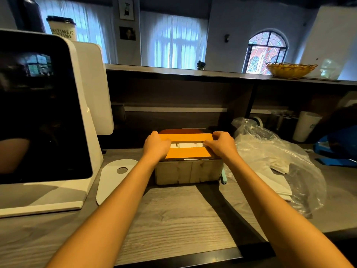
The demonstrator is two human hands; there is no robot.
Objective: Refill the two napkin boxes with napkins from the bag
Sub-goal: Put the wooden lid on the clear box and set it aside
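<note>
Left hand (156,145): fingers curled on the wooden lid's (188,152) left end, seating it.
Right hand (221,144): grips the right end.
Napkin box (188,174): mid-counter (173,219), full.
Bag (278,161): just right.

A white point-of-sale screen (38,113) stands at the left of a grey wood-grain counter (173,219). On the raised ledge (193,73) behind sit a paper cup (62,28) and a yellow woven basket (290,70).

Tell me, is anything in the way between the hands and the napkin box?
No. The left hand and right hand already rest on the orange lid of the napkin box, one at each end of its slot. White napkins show between them.
</note>
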